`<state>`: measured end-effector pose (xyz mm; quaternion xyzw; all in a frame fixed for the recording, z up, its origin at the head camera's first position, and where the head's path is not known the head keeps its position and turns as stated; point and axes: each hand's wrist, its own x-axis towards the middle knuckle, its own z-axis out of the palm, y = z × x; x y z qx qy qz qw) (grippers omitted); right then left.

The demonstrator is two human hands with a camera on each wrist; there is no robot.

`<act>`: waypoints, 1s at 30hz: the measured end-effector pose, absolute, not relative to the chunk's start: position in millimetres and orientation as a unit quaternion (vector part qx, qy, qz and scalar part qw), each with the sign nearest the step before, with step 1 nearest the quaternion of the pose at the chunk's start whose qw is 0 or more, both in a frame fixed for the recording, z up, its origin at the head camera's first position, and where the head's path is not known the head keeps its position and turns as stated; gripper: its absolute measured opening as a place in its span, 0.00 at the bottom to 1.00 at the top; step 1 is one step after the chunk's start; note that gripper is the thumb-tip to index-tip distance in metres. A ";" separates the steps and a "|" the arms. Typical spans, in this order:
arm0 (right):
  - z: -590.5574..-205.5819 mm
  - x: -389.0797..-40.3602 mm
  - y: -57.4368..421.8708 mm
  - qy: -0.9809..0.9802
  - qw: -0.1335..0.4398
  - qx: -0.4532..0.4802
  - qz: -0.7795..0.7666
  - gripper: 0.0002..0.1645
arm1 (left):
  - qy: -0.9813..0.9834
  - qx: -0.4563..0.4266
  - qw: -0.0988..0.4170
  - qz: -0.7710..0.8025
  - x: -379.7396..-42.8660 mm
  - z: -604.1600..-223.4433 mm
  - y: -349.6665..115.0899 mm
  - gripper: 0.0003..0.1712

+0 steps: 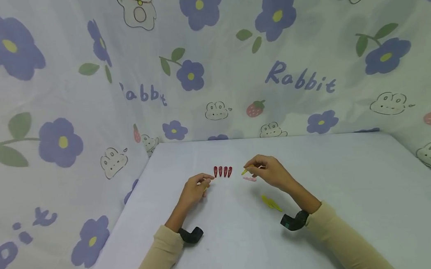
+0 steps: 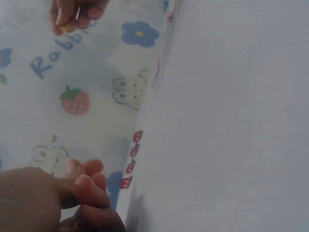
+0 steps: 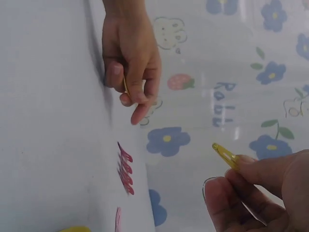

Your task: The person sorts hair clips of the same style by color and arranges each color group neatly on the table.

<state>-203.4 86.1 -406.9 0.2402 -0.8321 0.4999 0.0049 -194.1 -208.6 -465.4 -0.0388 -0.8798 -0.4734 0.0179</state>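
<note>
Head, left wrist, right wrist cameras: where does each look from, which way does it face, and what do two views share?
Head: on the head, facing forward and down at the table; left hand, right hand and sleeves show.
Left wrist: on that wrist, facing past the left hand to the cloth; right hand at top.
Right wrist: on that wrist, facing past the right hand and yellow clip; left hand at top.
Shared by wrist views: red clips.

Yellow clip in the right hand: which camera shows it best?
The right wrist view: the yellow clip juts from the right hand, large and mostly uncovered. The head view shows it small, partly covered by the hand; the left wrist view shows just a blurred yellow bit near the top edge.
</note>
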 end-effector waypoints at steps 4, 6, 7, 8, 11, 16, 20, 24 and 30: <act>-411.7 -204.5 86.7 -0.808 -0.022 0.235 0.540 0.12 | -0.878 -0.021 0.025 -0.478 -192.5 -467.5 -208.9 0.11; -413.8 -204.7 87.0 -0.797 -0.036 0.228 0.558 0.14 | -0.873 -0.018 0.030 -0.486 -191.8 -468.9 -209.2 0.10; -415.0 -205.0 87.0 -0.797 -0.037 0.225 0.559 0.15 | -0.870 -0.018 0.032 -0.492 -191.5 -469.6 -209.2 0.10; -416.3 -205.2 86.8 -0.797 -0.037 0.223 0.560 0.15 | -0.865 -0.017 0.033 -0.500 -191.4 -470.3 -209.3 0.10; -419.3 -206.4 85.0 -0.801 -0.031 0.225 0.554 0.17 | -0.851 -0.017 0.040 -0.524 -192.0 -473.7 -209.9 0.08; -424.1 -208.9 82.6 -0.806 -0.042 0.221 0.548 0.12 | -0.836 -0.021 0.061 -0.545 -195.2 -478.3 -209.5 0.05; -423.6 -209.6 85.3 -0.816 -0.032 0.229 0.529 0.12 | -0.838 -0.014 0.056 -0.542 -196.9 -478.2 -206.8 0.06; -422.1 -211.5 87.7 -0.822 -0.021 0.224 0.523 0.16 | -0.831 0.000 0.037 -0.554 -199.1 -477.5 -204.9 0.04; -423.6 -213.7 89.6 -0.826 -0.038 0.190 0.529 0.19 | -0.796 0.006 0.000 -0.605 -203.8 -480.9 -204.9 0.08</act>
